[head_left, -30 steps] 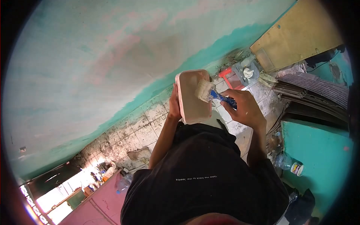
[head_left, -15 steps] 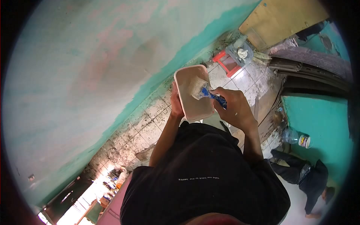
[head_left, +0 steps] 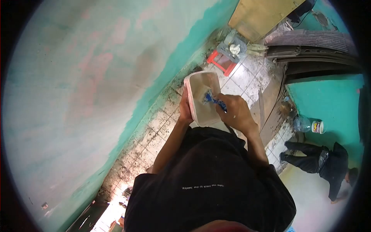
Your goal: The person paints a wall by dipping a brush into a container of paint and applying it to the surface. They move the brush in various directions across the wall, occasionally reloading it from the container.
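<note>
Lower in the tub point(head_left: 205, 112) than before, the brush point(head_left: 210, 98) is gripped by the closed right hand point(head_left: 236, 112); the left hand point(head_left: 185, 108) clasps the tub's left wall, tiled floor point(head_left: 241, 77) beyond.

A red frame point(head_left: 229, 70) stood on the grimy tiled floor point(head_left: 155, 145), right by a grey item point(head_left: 224, 48) with something white and crumpled point(head_left: 234, 49) on it. A yellowish board point(head_left: 262, 17) was close by, near a stack of ridged sheets point(head_left: 313, 40). Beside a turquoise panel point(head_left: 332, 92) were a clear bottle point(head_left: 301, 124) and a labelled tub point(head_left: 318, 127) (side by side, those two). A person in dark clothes point(head_left: 335, 162) bent forward at lower right.
</note>
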Demonstrator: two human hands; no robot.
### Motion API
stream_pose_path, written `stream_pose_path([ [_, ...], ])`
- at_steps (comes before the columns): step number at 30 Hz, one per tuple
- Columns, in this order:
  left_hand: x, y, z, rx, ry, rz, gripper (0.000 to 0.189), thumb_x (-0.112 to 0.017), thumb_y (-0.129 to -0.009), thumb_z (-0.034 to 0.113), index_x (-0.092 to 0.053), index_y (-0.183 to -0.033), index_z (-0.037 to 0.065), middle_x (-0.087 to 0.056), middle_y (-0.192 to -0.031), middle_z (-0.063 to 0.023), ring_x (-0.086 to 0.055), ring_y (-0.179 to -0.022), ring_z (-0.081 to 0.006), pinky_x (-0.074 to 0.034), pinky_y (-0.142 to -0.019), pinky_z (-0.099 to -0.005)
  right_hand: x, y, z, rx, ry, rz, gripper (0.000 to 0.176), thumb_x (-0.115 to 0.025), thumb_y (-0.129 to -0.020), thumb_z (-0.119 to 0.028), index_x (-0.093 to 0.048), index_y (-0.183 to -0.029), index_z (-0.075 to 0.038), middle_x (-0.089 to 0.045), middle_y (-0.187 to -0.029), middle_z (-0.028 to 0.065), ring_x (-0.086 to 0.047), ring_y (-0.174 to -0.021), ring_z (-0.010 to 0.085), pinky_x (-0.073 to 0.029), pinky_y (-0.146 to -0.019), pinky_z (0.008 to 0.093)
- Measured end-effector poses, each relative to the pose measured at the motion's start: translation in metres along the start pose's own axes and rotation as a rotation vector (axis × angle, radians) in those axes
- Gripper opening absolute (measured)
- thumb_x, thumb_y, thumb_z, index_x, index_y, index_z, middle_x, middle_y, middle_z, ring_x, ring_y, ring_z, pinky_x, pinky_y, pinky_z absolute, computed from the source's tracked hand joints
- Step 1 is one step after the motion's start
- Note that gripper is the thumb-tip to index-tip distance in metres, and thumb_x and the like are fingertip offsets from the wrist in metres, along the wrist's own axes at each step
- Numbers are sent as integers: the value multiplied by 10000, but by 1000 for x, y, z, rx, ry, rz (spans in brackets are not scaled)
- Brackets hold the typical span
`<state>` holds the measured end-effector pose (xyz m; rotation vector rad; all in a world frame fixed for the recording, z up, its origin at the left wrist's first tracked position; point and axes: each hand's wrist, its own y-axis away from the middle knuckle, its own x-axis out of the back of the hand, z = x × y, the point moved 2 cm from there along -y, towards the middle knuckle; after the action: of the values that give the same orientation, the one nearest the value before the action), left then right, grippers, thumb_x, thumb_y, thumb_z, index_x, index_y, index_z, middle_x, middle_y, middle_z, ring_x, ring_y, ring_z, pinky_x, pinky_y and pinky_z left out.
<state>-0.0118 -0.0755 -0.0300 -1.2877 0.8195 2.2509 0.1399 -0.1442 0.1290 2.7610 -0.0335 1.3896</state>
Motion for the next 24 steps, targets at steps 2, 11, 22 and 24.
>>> stream_pose_path([
  [2, -9, -3, 0, -1, 29, 9, 674, -283, -1038, 576, -412, -1466, 71, -551, -1373, -144, -580, -1208, -303, -487, -1021, -464, 13, 0, 7, 58, -39, 38, 233, -686, -827, -59, -673, -1053, -9, -689, -806, 195, -682, -703, 352, -527, -640, 388],
  [11, -47, -31, 7, -155, 177, -94, 710, -307, -1016, 619, -410, -1467, 81, -538, -1383, -145, -564, -1224, -318, -464, -1043, -482, 26, -26, 75, -35, -761, -159, 262, -693, -888, -29, -648, -1146, -17, -654, -768, 46, -551, -649, 65, -434, -597, 258],
  [22, -17, -49, -5, -464, 156, 111, 583, -340, -1050, 517, -499, -1391, 71, -609, -1286, -100, -610, -1135, -256, -508, -983, -418, 14, -77, 104, 11, -1206, -492, 349, -496, -1054, -317, -646, -1136, -12, -522, -646, -7, -404, -462, 38, -311, -433, 213],
  [24, -5, -43, -7, -475, 195, 177, 574, -352, -1048, 511, -510, -1385, 74, -615, -1275, -102, -618, -1120, -259, -513, -974, -416, 17, -96, 102, 10, -1254, -532, 366, -498, -1053, -331, -654, -1131, -10, -555, -646, 10, -408, -446, 41, -320, -424, 215],
])
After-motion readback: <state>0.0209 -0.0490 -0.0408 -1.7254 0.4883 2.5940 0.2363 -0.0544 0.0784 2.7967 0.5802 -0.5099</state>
